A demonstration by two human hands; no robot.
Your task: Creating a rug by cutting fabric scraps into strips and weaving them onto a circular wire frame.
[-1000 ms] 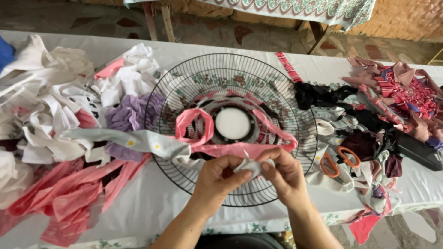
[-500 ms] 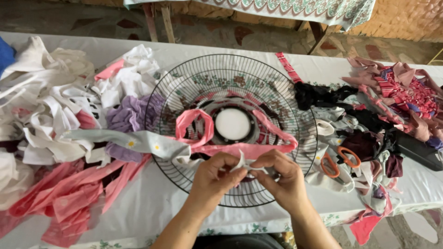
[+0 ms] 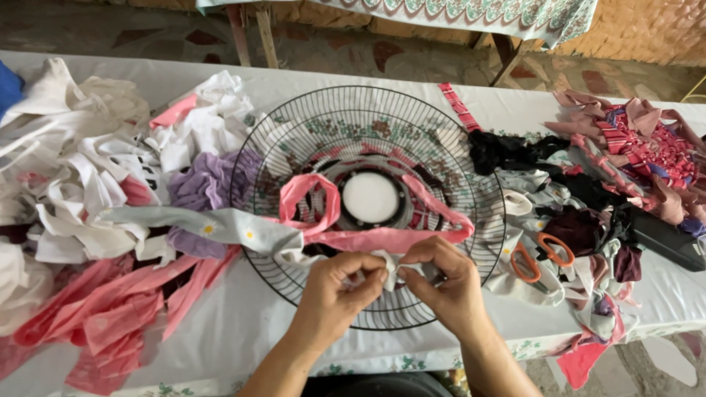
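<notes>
A round black wire fan guard (image 3: 368, 117) lies flat on the bench (image 3: 243, 331), and everything here sits around it. At its near rim both hands meet over a white cloth strip (image 3: 387, 266). A second ago the two hands were a little apart with the strip stretched between them; now they have drawn together, knuckles almost touching, and the strip is bunched into a small fold between them. The left hand (image 3: 334, 294) has its fingers clamped on the left part of that fold, and the right hand (image 3: 448, 287) has its fingers pinched on the right part. To my eye this closing-in looks like a knot or loop being tightened onto the wires, though the knot itself is hidden by the fingers.

A pink strip (image 3: 382, 237) is already threaded through the guard around its white hub (image 3: 370, 197), and a pale flowered strip (image 3: 213, 226) trails off the guard's left edge. Orange-handled scissors (image 3: 540, 254) lie just right of the guard, among dark scraps. White and pink rags (image 3: 88, 220) are heaped to its left.
</notes>
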